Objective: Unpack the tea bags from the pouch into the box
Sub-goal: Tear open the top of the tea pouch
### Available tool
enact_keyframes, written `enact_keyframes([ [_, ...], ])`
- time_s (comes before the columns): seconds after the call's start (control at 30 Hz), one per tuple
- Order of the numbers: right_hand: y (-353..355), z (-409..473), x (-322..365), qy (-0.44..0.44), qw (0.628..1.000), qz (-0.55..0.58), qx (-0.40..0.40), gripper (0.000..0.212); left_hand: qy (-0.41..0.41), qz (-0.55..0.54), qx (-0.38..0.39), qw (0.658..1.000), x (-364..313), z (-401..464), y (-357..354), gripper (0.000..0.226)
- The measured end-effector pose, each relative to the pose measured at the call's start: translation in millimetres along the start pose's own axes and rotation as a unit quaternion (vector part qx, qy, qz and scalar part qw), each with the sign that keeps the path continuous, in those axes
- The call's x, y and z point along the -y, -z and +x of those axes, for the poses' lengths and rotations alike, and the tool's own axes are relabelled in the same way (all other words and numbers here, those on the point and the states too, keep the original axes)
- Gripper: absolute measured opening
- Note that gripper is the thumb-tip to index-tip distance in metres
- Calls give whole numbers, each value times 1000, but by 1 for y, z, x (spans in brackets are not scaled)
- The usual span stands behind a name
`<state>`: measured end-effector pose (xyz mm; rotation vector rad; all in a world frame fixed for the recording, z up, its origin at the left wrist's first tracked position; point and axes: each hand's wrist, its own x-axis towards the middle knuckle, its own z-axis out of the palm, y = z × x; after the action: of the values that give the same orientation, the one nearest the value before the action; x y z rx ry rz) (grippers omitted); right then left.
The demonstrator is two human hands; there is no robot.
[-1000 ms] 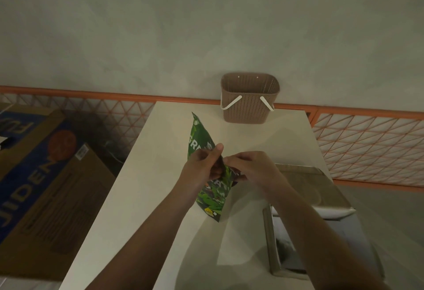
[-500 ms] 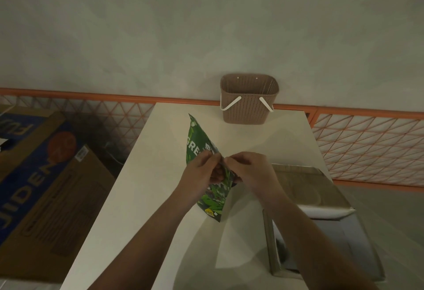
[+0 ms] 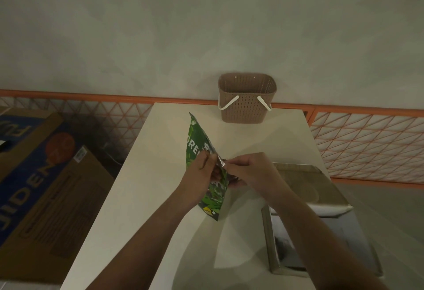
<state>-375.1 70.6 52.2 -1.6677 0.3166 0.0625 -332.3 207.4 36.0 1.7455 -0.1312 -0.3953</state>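
- Since a second ago both hands have worked a bit further up the pouch [image 3: 195, 143], and a silvery inner edge now shows at the spot where my fingers meet. Otherwise the pouch sits about where it was.
- My left hand [image 3: 202, 172] is curled around the pouch's front face, thumb and fingers pinching the edge.
- My right hand [image 3: 249, 171] pinches the same edge from the other side, fingertips nearly touching the left ones.
- Green pouch is held tilted above the middle of the table [image 3: 160, 175], its top corner pointing toward the far edge and its bottom corner, with a little yellow label, down toward me. Can't tell if that corner actually touches the table.
- Box [image 3: 321, 227] sits open at the table's right edge, near the close right corner, lid flap leaning back. Inside is too dark to say what's in it.
- Brown woven basket [image 3: 247, 97] with white handles stands at the far edge against the wall [image 3: 206, 26].
- Off the table's left edge there's a big cardboard carton [image 3: 46, 186] with blue printing.
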Motion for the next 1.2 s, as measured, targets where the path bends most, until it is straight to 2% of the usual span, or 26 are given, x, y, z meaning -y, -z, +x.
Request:
enact_keyframes([
  [0.2,-1,2,-4,-14,1000,2,-9,15,-6,28,12,1000,6,-2,2,41],
  [0.43,-5,3,-11,3,1000,23,-13,10,13,-58,19,998,6,5,3,22],
  [0.63,-7,3,-19,11,998,39,-44,12,17,-76,23,997,12,2,3,29],
  [0.87,-10,3,-22,-1,995,67,-72,12,42,-145,6,989,10,-1,-2,19],
  [1.03,-14,1,-25,19,998,45,-37,16,62,-96,-44,992,0,5,1,21],
  [1.2,-18,4,-25,15,999,26,-26,10,23,15,-62,998,-3,16,6,27],
])
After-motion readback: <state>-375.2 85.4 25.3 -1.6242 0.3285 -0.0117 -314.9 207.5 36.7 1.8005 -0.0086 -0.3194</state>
